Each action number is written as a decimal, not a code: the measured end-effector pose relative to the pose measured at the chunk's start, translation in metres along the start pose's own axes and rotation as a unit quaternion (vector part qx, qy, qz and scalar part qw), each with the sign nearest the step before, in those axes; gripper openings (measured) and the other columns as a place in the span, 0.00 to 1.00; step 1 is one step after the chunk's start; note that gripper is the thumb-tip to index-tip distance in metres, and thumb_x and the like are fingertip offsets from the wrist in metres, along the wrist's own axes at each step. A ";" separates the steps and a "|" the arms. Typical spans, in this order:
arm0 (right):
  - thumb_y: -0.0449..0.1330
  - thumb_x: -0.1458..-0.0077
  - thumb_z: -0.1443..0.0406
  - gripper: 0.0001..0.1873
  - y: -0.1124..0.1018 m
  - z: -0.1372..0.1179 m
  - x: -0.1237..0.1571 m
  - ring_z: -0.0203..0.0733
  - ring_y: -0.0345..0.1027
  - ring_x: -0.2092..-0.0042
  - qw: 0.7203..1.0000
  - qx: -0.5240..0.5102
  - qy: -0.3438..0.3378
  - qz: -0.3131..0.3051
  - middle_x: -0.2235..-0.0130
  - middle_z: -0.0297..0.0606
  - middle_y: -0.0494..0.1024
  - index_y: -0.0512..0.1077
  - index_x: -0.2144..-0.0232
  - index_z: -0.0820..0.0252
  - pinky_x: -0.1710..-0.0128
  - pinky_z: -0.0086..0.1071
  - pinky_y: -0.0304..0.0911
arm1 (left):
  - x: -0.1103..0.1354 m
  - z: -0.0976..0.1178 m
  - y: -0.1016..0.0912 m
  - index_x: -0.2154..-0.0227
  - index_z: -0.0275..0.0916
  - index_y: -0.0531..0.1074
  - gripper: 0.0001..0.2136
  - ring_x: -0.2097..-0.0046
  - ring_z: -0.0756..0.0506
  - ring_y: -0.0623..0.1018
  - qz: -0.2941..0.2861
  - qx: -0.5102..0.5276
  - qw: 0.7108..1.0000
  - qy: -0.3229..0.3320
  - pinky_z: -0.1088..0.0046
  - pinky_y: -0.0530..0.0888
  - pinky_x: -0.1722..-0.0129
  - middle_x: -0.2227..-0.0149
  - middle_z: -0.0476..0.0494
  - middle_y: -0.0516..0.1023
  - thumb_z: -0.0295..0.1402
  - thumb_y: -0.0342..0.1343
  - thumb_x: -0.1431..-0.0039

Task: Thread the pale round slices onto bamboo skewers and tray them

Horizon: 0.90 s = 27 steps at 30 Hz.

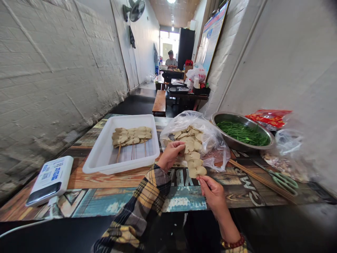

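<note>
My right hand (214, 193) pinches the lower end of a bamboo skewer threaded with several beige slices (195, 163), held upright over the table's near edge. Reaching into the mouth of a clear plastic bag (210, 140) full of the same slices, my left hand (171, 154) has its fingers curled on a slice at the skewer's upper end. A white plastic tray (105, 154) to the left holds several finished skewers (131, 137) lying side by side.
A metal bowl of green chives (242, 133) sits at the right, with a red packet (268, 118) behind it. Loose bamboo sticks (260, 180) and green-handled scissors (285, 182) lie right of my hands. A white box (51, 179) lies far left. A person sits far down the aisle.
</note>
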State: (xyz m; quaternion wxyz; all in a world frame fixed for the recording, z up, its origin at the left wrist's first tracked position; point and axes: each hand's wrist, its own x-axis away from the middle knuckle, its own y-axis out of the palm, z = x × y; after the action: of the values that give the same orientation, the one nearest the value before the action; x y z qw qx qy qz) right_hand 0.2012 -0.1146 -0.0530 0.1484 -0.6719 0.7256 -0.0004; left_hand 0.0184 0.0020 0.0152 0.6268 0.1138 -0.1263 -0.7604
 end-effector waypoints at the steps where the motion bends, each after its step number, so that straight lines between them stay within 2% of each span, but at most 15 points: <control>1: 0.57 0.42 0.55 0.18 0.000 0.000 0.000 0.33 0.59 0.81 1.000 0.001 0.001 -0.001 0.82 0.30 0.68 0.78 0.64 0.63 0.79 0.27 0.57 | 0.000 0.000 0.000 0.70 0.33 0.78 0.15 0.77 0.54 0.65 0.001 -0.002 1.000 0.001 0.78 0.58 0.78 0.77 0.47 0.73 0.41 0.66 0.58; 9: 0.58 0.42 0.55 0.17 0.000 0.002 0.001 0.33 0.59 0.81 1.000 0.001 0.009 -0.002 0.82 0.29 0.67 0.79 0.65 0.63 0.79 0.27 0.56 | 0.001 0.000 0.000 0.70 0.33 0.78 0.15 0.78 0.55 0.64 -0.004 -0.021 1.000 0.013 0.77 0.58 0.78 0.78 0.50 0.71 0.41 0.64 0.57; 17: 0.58 0.43 0.56 0.16 -0.001 0.002 0.002 0.34 0.59 0.81 1.000 0.000 0.005 -0.009 0.82 0.30 0.68 0.79 0.64 0.62 0.79 0.27 0.56 | 0.000 -0.002 -0.001 0.74 0.33 0.75 0.12 0.79 0.55 0.63 0.002 -0.030 1.000 -0.002 0.78 0.57 0.79 0.79 0.50 0.70 0.38 0.62 0.57; 27: 0.58 0.43 0.55 0.18 -0.001 0.008 0.001 0.34 0.60 0.80 1.000 0.004 0.018 0.000 0.82 0.30 0.69 0.80 0.63 0.63 0.79 0.27 0.57 | 0.000 -0.001 -0.003 0.72 0.32 0.76 0.13 0.79 0.54 0.63 0.005 -0.031 0.999 -0.007 0.78 0.58 0.79 0.79 0.50 0.70 0.38 0.62 0.57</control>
State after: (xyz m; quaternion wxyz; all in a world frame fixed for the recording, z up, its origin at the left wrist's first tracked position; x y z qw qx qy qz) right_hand 0.2042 -0.1143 -0.0609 0.1381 -0.6711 0.7282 -0.0157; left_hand 0.0158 0.0026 0.0136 0.6329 0.0885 -0.1076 -0.7616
